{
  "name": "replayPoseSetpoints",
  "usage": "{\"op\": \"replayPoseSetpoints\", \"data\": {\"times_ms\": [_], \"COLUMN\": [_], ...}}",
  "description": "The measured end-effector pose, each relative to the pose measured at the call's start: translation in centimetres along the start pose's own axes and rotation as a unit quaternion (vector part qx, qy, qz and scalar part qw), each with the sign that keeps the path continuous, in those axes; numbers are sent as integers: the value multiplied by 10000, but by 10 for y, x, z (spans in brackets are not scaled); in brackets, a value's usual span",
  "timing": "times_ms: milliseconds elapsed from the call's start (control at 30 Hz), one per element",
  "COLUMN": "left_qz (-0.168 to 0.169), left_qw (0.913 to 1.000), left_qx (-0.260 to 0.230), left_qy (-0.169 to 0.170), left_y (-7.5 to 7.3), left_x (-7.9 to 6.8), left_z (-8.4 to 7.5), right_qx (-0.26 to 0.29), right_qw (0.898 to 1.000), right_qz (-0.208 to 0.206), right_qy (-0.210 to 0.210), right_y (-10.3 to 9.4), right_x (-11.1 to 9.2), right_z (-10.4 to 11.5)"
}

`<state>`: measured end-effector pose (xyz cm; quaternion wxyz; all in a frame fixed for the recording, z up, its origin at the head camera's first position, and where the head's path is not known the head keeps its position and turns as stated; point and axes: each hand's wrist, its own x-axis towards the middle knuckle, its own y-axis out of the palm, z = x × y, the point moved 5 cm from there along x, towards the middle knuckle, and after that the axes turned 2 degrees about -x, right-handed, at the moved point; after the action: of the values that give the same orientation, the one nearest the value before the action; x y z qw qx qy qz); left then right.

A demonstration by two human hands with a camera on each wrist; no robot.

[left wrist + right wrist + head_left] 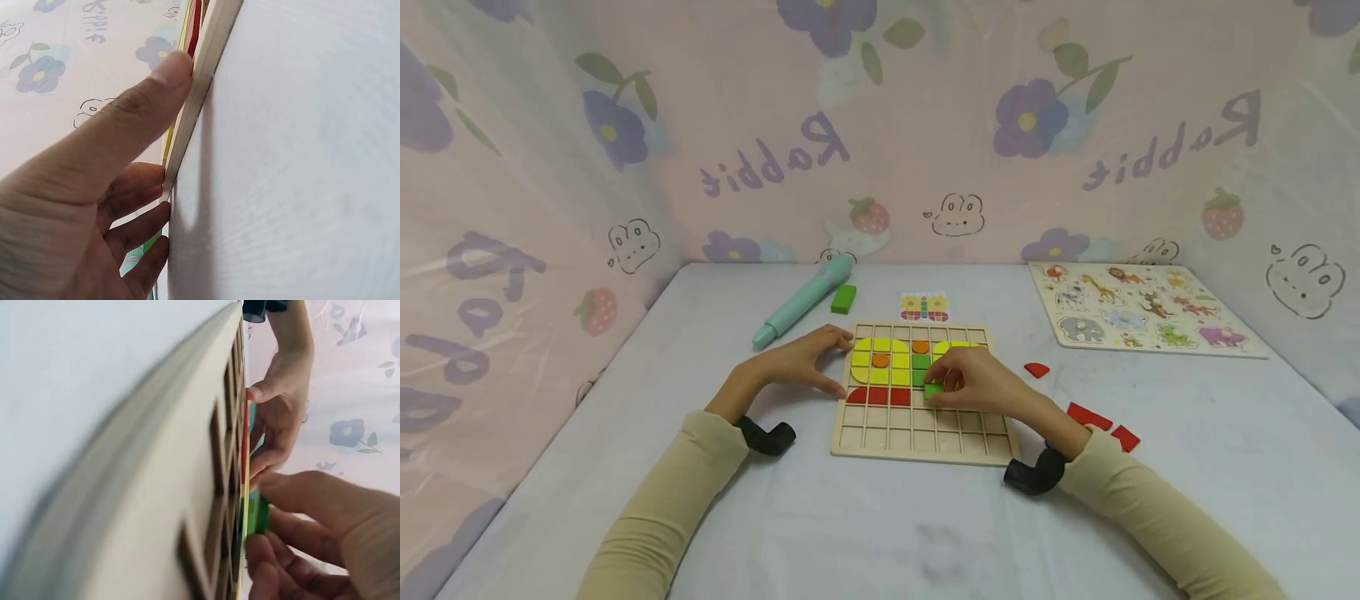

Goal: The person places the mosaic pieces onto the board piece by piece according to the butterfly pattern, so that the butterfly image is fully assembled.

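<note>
Green block (933,390): pinched between the fingers of the right hand (976,379), at the middle of the grid board (917,455). Board: touched at its 9-to-10 o'clock edge by the left hand (801,360), fingers spread. Around it on the worktop (820,525): butterfly card (924,308), placed at 12 o'clock; animal puzzle (1150,343), at 2; red strip (1088,416), at 4; mint cylinder (805,302), at 10.

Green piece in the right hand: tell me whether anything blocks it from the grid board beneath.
Nothing visible does: the right hand pinches the green piece over the grid board, close to the green squares there. What lies directly under the piece is hidden.
</note>
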<state>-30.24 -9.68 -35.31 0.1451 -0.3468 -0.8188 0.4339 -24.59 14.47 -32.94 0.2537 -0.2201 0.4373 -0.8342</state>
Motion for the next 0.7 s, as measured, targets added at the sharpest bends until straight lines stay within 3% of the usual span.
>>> {"op": "replayPoseSetpoints", "data": {"times_ms": [200, 700], "left_qz": [-13, -10], "left_qw": [10000, 10000], "left_qx": [39, 13], "left_qy": [-50, -43], "left_y": [-1, -1], "left_x": [-2, 0], "left_z": [-1, 0], "right_qx": [3, -110], "right_qw": [9998, 9994], "right_qz": [49, 86], "right_qy": [-208, -326], "right_y": [12, 13], "right_x": [6, 5], "right_z": [1, 3]}}
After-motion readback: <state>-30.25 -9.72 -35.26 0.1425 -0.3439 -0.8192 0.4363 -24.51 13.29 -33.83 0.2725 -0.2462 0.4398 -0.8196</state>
